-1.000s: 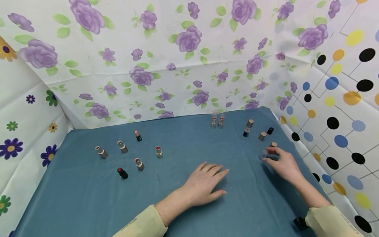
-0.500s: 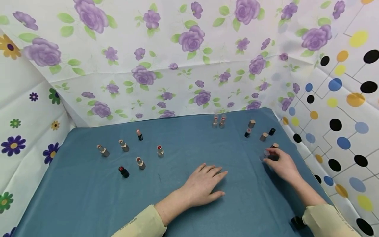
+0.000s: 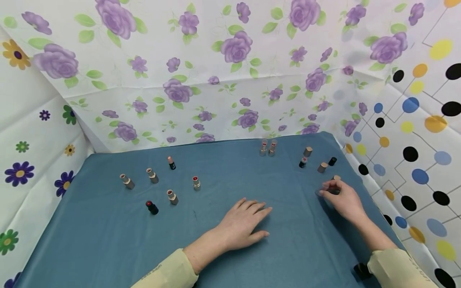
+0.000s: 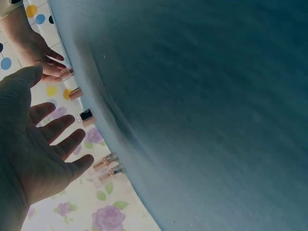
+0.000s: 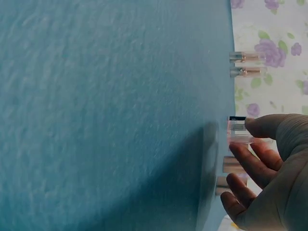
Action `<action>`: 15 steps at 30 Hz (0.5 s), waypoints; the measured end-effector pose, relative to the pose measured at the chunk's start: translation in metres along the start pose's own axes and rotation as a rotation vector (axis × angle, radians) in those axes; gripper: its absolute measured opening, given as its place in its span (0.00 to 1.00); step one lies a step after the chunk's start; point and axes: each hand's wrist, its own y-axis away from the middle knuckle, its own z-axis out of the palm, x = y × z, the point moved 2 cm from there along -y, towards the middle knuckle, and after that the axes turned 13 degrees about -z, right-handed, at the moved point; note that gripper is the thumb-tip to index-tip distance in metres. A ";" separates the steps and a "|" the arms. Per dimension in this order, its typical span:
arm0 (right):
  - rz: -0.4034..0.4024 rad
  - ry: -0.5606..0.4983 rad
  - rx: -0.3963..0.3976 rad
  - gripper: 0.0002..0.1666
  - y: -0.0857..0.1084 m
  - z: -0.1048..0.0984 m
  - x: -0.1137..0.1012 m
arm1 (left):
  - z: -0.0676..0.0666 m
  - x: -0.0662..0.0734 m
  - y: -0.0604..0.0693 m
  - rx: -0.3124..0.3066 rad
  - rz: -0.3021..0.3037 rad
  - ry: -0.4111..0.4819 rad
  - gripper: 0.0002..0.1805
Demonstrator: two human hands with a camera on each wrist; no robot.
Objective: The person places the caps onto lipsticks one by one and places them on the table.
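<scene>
Right hand (image 3: 343,202): at three o'clock on the blue cloth-covered table (image 3: 90,240); thumb and fingertips pinch a small clear plastic cap (image 5: 237,137); a short tan cylindrical cap (image 3: 336,177) sits just past the knuckles, toward twelve.
Left hand (image 3: 241,224): near the middle; fingers outstretched, gripping nothing.
One o'clock: two slim clear-capped lipsticks (image 3: 268,148), upright, side by side.
Ten o'clock: six uncapped lipsticks (image 3: 173,197), loosely scattered.

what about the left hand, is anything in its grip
No, in the left wrist view the left hand shows its bare palm and spread fingers, with nothing in its grip.
</scene>
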 end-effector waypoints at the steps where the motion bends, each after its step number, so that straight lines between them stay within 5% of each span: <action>1: -0.007 -0.001 0.008 0.24 0.000 0.000 -0.001 | -0.001 -0.002 0.001 0.001 -0.005 0.001 0.38; 9: -0.045 -0.106 0.050 0.29 -0.006 0.010 -0.023 | -0.012 -0.021 0.013 0.024 -0.070 0.020 0.37; 15: 0.059 -0.300 0.052 0.35 -0.014 0.025 -0.045 | -0.024 -0.040 0.028 0.057 -0.146 0.060 0.36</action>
